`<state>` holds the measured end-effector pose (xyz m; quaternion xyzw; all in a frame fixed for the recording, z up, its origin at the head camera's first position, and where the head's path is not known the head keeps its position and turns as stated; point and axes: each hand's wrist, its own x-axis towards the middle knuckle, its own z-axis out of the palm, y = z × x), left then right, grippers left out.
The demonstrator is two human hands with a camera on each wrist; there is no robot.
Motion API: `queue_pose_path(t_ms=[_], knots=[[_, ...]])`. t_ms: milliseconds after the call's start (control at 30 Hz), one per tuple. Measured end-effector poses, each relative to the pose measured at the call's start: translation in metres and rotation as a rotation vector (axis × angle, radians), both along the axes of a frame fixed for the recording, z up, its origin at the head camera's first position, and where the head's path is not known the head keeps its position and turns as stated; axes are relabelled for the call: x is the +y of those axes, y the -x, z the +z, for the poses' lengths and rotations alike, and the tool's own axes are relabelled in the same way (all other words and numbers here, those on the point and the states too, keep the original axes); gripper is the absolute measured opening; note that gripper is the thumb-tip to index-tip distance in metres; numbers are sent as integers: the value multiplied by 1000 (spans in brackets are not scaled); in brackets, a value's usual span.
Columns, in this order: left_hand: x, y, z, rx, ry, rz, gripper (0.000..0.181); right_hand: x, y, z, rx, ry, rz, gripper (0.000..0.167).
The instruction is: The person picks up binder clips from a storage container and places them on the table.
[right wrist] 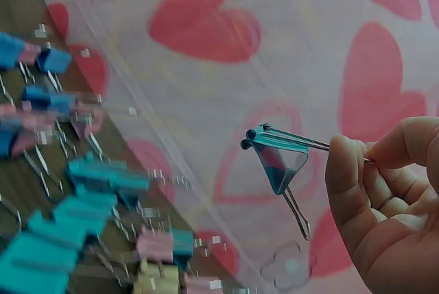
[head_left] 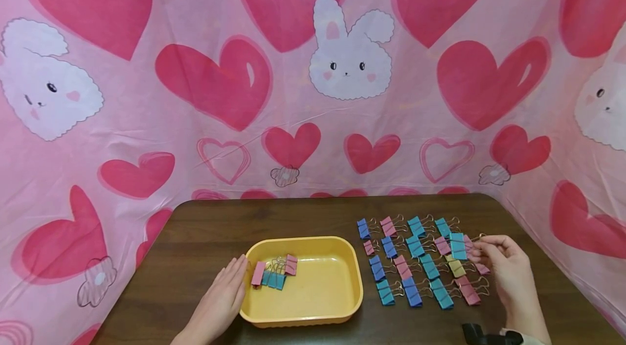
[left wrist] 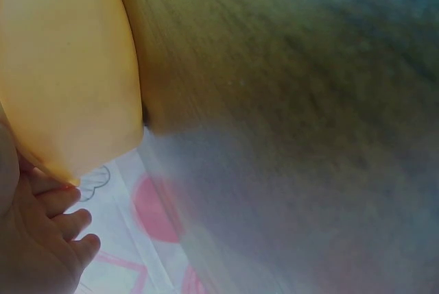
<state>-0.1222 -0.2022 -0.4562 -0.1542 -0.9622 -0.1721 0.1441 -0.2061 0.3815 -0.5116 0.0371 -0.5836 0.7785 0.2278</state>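
Note:
My left hand [head_left: 217, 297] lies with straight fingers along the left wall of a yellow tray [head_left: 323, 293]; the left wrist view shows its fingertips at the tray's edge. Pink clips [head_left: 290, 265] and teal clips [head_left: 275, 280] lie together in the tray's left part. On the right, my right hand [head_left: 512, 269] pinches a teal binder clip [right wrist: 280, 160] by one wire handle between thumb and fingers. That clip hangs raised above the rows on the table, its other handle pointing down in the right wrist view.
Rows of blue, pink, teal and yellow binder clips [head_left: 430, 267] lie right of the tray on the dark wooden table [head_left: 210, 231]. A pink cloth [head_left: 293, 111] with hearts and rabbits hangs behind and beside the table. A black strap piece [head_left: 489, 336] sits at my right wrist.

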Motion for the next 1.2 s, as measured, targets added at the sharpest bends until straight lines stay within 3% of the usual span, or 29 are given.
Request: queue_pose_path(t_ms=[267, 400, 633, 733, 1000, 1200], knots=[[0, 0, 0, -2, 1, -2, 43, 35, -17, -10, 24, 198, 55, 15], [0, 1, 0, 1, -1, -6, 43, 44, -31, -9, 1, 221, 53, 20], [0, 0, -1, 6, -4, -7, 42, 25, -65, 28, -150, 210, 6, 23], [0, 0, -1, 0, -5, -4, 43, 19, -71, 35, -211, 172, -16, 26], [0, 0, 0, -18, -1, 1, 43, 25, -67, 21, -375, 0, -37, 31], [0, 1, 0, -24, -1, 5, 43, 27, -64, 15, -436, -50, -62, 32]])
